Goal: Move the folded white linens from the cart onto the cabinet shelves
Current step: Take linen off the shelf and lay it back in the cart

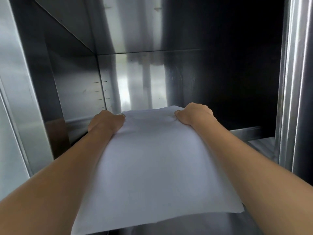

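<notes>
Head view, landmark: the steel cabinet, its door open and its inside facing the camera.
Head view, linen: one folded white linen is held flat and level in front of the cabinet opening, its far edge reaching into the cabinet and its near edge hanging towards the camera.
Head view, left hand: the left hand grips the linen's far left corner, fingers curled round the cloth, at the left of the cabinet opening.
Head view, right hand: the right hand grips the far right corner the same way, thumb on top, deeper in the cabinet.
Head view, shelf: a steel shelf runs across the cabinet behind and below the hands; whether the linen touches it I cannot tell.
Progress: this piece looks to be mid-placement, carried in but not yet released.
Left to do: lay it down and let go; the cart is out of sight, so how many linens remain cannot be judged.
</notes>
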{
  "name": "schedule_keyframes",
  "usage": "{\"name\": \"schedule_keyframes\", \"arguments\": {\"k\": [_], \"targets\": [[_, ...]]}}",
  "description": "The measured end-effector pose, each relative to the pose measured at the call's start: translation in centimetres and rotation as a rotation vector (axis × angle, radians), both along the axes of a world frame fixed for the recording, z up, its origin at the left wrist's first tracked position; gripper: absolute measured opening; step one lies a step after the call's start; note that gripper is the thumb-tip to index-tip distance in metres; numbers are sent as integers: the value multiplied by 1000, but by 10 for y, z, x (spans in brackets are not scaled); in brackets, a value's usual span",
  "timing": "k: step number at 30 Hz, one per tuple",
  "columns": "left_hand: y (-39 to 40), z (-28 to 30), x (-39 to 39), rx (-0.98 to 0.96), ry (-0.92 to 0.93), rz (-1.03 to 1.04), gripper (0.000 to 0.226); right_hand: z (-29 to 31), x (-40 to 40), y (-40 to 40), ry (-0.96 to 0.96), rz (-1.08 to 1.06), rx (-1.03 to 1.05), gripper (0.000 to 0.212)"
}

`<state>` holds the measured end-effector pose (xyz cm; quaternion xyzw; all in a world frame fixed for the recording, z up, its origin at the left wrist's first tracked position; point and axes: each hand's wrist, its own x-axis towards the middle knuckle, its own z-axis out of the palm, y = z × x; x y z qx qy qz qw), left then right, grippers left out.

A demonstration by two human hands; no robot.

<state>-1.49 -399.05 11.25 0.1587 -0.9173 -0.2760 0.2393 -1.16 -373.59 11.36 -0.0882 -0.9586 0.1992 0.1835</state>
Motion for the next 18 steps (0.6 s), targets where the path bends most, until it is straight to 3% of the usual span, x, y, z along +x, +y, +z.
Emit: {"name": "schedule_keyframes", "arguments": {"k": [18], "targets": [[6, 3, 24, 121, 323, 15, 37, -2, 11, 7, 148, 62, -198, 42]]}}
